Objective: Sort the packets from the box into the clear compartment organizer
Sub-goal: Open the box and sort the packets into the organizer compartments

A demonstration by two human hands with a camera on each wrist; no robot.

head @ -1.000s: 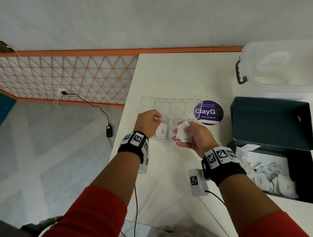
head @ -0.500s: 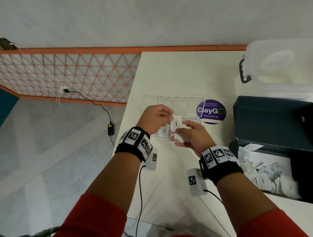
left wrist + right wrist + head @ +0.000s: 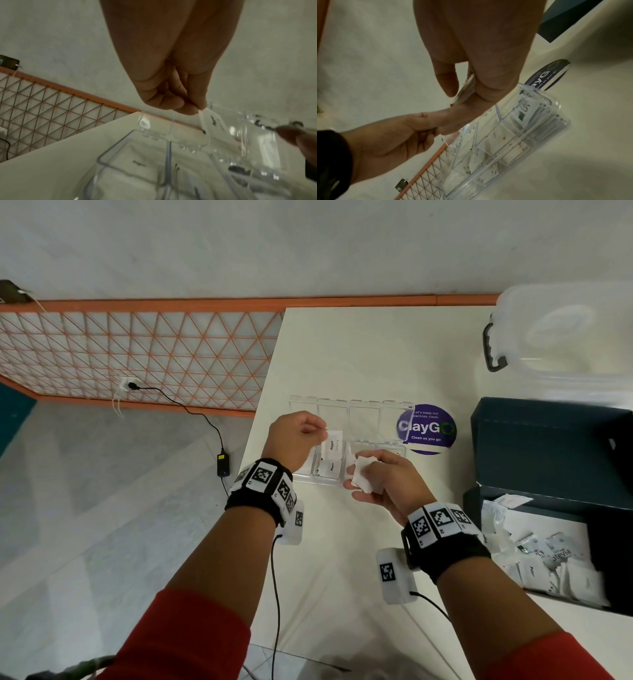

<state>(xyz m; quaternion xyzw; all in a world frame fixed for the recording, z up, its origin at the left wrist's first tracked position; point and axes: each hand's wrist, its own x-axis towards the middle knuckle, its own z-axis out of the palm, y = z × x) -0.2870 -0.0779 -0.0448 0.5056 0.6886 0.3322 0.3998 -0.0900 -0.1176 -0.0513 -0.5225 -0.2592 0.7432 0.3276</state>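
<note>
The clear compartment organizer (image 3: 364,412) lies open on the white table, its lid flat behind it. My left hand (image 3: 297,437) pinches a white pepper packet (image 3: 334,446) by its top edge and holds it hanging over a near compartment where another pepper packet (image 3: 331,467) lies. In the left wrist view the pinched packet (image 3: 211,119) dangles over the organizer (image 3: 137,161). My right hand (image 3: 383,478) grips a small bunch of white packets (image 3: 365,477) just right of it, seen edge-on as packets (image 3: 466,88) in the right wrist view. The dark box (image 3: 613,546) with several packets sits at the right.
A purple round sticker (image 3: 426,429) lies beside the organizer. A clear lidded tub (image 3: 565,337) stands at the back right. The table's left edge (image 3: 263,392) runs close by my left hand, with floor and a cable below.
My left hand took one pepper packet from the bunch in my right hand and carried it left over the organizer's near compartment. The right hand drew back slightly.
</note>
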